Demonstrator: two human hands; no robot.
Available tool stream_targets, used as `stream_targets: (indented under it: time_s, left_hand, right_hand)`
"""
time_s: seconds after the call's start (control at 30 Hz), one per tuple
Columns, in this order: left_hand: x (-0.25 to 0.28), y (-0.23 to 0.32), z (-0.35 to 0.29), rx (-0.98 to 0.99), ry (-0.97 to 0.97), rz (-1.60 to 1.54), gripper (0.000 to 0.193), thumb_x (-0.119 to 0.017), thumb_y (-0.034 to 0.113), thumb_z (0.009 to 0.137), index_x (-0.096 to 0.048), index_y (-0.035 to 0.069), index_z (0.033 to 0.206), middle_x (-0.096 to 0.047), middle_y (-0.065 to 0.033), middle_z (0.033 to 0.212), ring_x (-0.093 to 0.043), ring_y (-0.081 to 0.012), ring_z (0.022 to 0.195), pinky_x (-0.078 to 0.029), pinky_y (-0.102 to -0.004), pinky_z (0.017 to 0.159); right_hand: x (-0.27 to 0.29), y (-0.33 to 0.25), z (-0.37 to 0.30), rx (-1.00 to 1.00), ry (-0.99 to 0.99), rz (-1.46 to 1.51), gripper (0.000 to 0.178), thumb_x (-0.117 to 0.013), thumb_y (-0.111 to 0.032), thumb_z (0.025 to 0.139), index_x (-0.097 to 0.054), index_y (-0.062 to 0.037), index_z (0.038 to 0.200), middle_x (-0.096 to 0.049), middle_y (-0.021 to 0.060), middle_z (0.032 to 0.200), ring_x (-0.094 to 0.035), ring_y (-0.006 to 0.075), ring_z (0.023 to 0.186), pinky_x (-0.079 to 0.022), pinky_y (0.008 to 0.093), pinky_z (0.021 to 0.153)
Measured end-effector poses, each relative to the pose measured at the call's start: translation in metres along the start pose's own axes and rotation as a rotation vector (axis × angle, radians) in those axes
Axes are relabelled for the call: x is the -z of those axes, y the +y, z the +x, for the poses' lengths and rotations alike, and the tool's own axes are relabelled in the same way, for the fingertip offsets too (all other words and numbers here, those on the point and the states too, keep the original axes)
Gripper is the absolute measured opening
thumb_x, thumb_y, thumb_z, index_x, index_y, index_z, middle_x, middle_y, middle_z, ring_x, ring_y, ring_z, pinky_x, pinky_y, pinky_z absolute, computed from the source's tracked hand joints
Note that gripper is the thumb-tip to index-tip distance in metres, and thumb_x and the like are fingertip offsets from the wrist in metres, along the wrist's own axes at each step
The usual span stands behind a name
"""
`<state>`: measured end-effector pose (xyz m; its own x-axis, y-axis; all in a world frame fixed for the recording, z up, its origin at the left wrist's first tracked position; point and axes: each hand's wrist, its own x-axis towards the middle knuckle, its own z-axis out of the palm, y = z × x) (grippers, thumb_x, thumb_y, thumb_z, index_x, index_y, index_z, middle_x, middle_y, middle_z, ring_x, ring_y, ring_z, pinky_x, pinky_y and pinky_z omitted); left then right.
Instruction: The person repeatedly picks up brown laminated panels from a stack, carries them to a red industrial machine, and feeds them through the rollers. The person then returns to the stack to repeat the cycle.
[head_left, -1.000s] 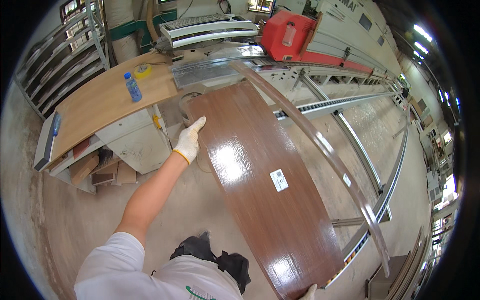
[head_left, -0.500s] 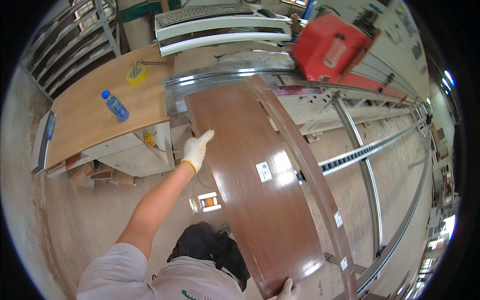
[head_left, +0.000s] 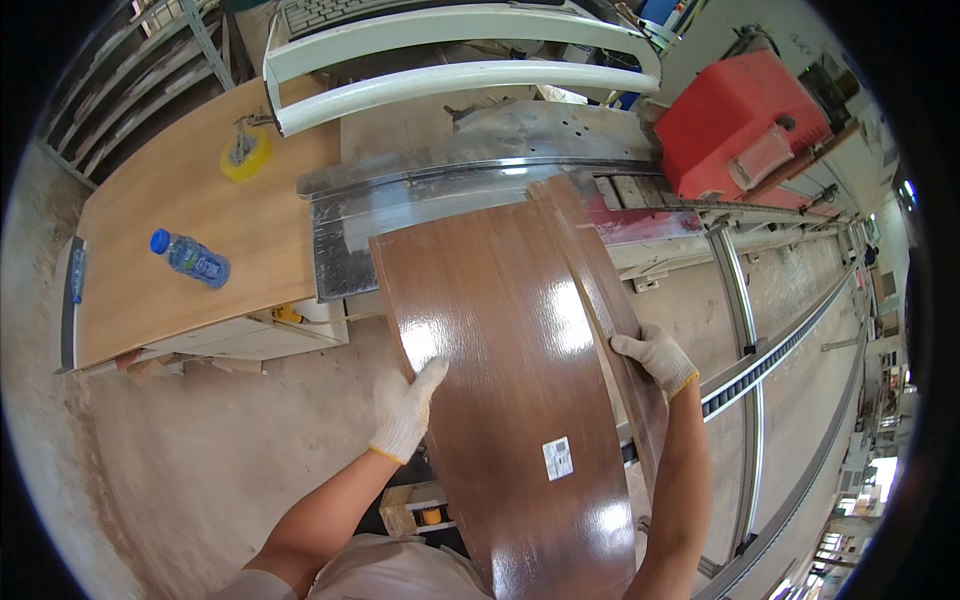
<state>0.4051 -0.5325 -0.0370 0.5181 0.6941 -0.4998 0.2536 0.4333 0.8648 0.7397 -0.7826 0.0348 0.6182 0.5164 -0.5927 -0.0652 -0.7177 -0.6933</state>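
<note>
A wide, glossy brown wood-grain panel [head_left: 495, 330] with a small white label [head_left: 558, 458] lies lengthwise before me, its far end at the metal machine bed. My left hand [head_left: 408, 402], in a white knit glove, grips its left edge, thumb on top and fingers hidden beneath. Close along the panel's right side run narrow brown strips [head_left: 592, 270], with a thin gap between. My gloved right hand [head_left: 655, 358] is closed around the outer edge of the strips, thumb on top; its other fingers are partly hidden.
A metal machine bed [head_left: 400, 215] and a red machine head [head_left: 740, 125] stand ahead. At left, a wooden table [head_left: 130, 260] carries a blue-capped bottle [head_left: 190, 258] and a yellow tape roll [head_left: 245, 155]. Metal rails [head_left: 800, 335] extend right. A white keyboard stand [head_left: 460, 80] overhangs the back.
My right hand has come from the panel's near end to the strips' outer edge. My left hand grips the panel's left edge farther from its far end. The view has shifted closer.
</note>
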Motion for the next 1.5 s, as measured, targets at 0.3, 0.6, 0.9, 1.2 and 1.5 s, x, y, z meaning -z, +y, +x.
stream_targets:
  time_s: [0.3,0.6,0.9,1.2,1.5]
  left_hand:
    - [-0.037,0.014,0.015,-0.029,-0.004,-0.038,0.039,-0.077,0.016,0.105,-0.069,-0.005,0.137,-0.073,-0.0065,0.125,-0.068,-0.0143,0.106,-0.055,-0.0320,0.096]
    - [-0.059,0.034,0.023,0.022,0.000,-0.096,0.032,-0.076,0.020,0.106,-0.076,-0.005,0.127,-0.077,-0.0051,0.115,-0.070,-0.0130,0.099,-0.057,-0.0328,0.087]
    - [-0.060,0.041,0.036,0.107,-0.111,-0.224,0.040,-0.071,0.024,0.111,-0.069,0.000,0.143,-0.072,-0.0054,0.133,-0.068,-0.0152,0.116,-0.055,-0.0334,0.101]
    - [-0.059,0.043,0.030,0.170,-0.155,-0.212,0.045,-0.067,0.023,0.113,-0.061,0.003,0.153,-0.066,-0.0047,0.144,-0.062,-0.0155,0.129,-0.049,-0.0347,0.113]
    - [-0.063,0.046,0.027,0.181,-0.164,-0.250,0.045,-0.065,0.023,0.114,-0.059,0.003,0.154,-0.065,-0.0054,0.145,-0.061,-0.0156,0.130,-0.048,-0.0355,0.113]
  right_hand:
    - [0.025,0.013,0.025,-0.030,-0.261,0.352,0.079,-0.092,-0.036,0.090,-0.062,0.0092,0.147,-0.074,0.0142,0.134,-0.071,0.0232,0.120,-0.055,0.0389,0.108]
    - [0.030,0.018,0.023,0.050,-0.123,0.533,0.065,-0.087,-0.020,0.093,-0.063,0.0069,0.147,-0.075,0.0124,0.131,-0.072,0.0219,0.115,-0.057,0.0368,0.103]
    - [0.030,0.008,0.028,-0.031,-0.063,0.578,0.065,-0.091,-0.023,0.089,-0.067,0.0101,0.140,-0.078,0.0143,0.123,-0.076,0.0224,0.105,-0.060,0.0375,0.096]
    - [0.037,0.005,0.028,-0.043,-0.072,0.471,0.068,-0.093,-0.031,0.089,-0.068,0.0088,0.139,-0.078,0.0131,0.122,-0.075,0.0206,0.104,-0.061,0.0374,0.093]
    - [0.028,-0.003,0.023,-0.061,0.023,0.458,0.064,-0.090,-0.034,0.091,-0.071,0.0108,0.132,-0.079,0.0133,0.113,-0.075,0.0197,0.097,-0.060,0.0363,0.089]
